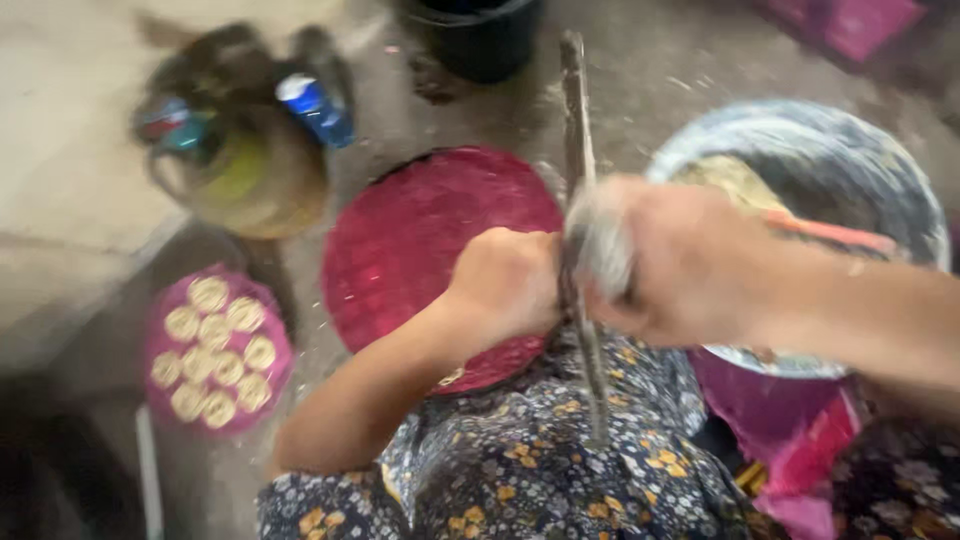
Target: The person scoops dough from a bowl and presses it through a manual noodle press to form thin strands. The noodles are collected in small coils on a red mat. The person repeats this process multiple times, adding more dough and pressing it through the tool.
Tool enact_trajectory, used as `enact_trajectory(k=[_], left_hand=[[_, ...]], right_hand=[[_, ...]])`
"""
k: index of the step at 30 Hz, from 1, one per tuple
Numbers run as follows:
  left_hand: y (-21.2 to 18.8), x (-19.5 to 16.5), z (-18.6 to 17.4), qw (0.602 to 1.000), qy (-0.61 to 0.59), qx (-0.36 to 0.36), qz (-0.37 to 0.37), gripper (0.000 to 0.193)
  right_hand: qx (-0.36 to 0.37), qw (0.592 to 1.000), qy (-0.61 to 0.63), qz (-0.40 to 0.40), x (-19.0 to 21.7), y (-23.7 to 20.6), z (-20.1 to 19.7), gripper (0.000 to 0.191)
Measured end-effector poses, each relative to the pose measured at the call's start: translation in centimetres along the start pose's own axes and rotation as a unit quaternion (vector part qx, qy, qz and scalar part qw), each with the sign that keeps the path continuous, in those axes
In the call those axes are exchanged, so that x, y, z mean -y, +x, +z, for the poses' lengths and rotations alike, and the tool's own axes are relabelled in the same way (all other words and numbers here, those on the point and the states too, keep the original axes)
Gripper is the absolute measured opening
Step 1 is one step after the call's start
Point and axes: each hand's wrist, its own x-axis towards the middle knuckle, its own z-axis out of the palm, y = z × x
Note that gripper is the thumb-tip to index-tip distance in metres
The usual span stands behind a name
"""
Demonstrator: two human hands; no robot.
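Soft, even daylight is falling on the scene, with no hard shadows or glare. Motion blur is smearing everything, worst on the right hand and the stick it is gripping. The left hand is showing slightly sharper. Left of it, the tray and the pot are streaking; the lower-left corner is darkening.
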Motion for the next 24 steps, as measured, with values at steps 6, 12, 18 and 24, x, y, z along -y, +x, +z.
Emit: enact_trajectory(k=[6,12,18,24], left_hand=[[0.7,1.0,-1.6,0.984,-0.065,-0.136,0.095,0.03],[5.0,2.1,5.3,0.707,-0.698,0.113,-0.021,0.062],[9.1,-1.9,7.4,0.636,-0.716,-0.157,0.24,0.027],[8.0,0.0,5.5,0.758,-0.561,-0.276,0.188,0.025]], right_hand=[[-0.161,0.977,0.126,-0.055,-7.8,-7.9,-8.1,0.018],[-0.531,0.791,0.3,-0.049,-10.3,-14.0,-3.5,0.02],[-0.605,0.593,0.531,-0.014,-13.6,-14.8,10.0,0.023],[-0.044,0.892,-0.1,0.439,-24.7,-21.1,20.4,0.08]])
